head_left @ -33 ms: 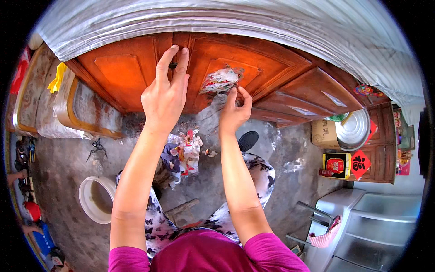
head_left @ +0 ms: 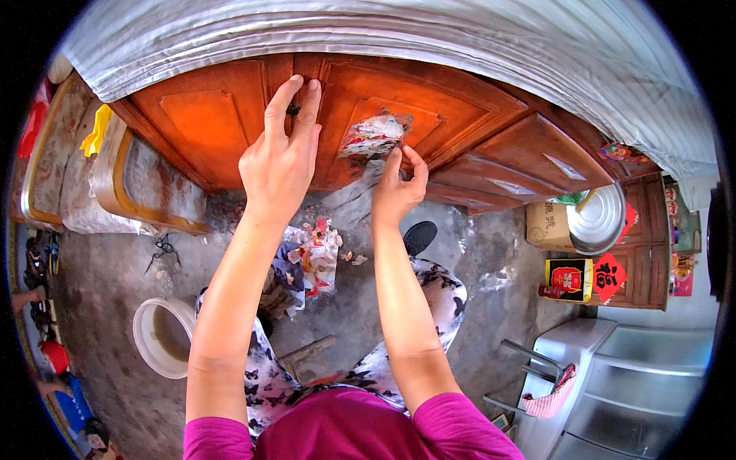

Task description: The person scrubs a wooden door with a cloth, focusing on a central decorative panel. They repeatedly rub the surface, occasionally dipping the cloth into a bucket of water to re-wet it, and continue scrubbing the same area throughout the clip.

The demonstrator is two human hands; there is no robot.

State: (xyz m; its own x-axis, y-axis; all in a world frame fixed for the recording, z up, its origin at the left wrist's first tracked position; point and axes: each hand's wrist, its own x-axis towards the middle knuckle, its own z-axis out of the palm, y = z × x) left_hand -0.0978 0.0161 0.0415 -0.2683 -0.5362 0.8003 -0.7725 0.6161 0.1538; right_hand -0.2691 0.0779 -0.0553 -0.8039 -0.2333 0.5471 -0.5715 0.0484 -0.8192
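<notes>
A wooden cabinet door (head_left: 337, 96), reddish-brown, stands in front of me. My left hand (head_left: 277, 157) rests against it, index and middle fingers stretched out along the upright between two panels. On the right panel is a torn patch of stuck-on paper (head_left: 373, 136), with white, red and dark scraps. My right hand (head_left: 399, 184) pinches at the patch's lower right edge. From there a greyish, thin, limp peeled strip of paper (head_left: 354, 195) hangs down beside the fingers. The exact grip at the fingertips is partly hidden.
Torn paper scraps (head_left: 318, 257) lie on the concrete floor between my legs. A white bucket (head_left: 161, 337) with murky liquid stands at left, near a stick (head_left: 307, 351). A cushioned seat (head_left: 161, 169) is at far left; a cardboard box (head_left: 548, 224) and round metal lid (head_left: 602, 218) at right.
The lower end of the hanging strip has swung slightly to the left. Both hands are practically unmoved.
</notes>
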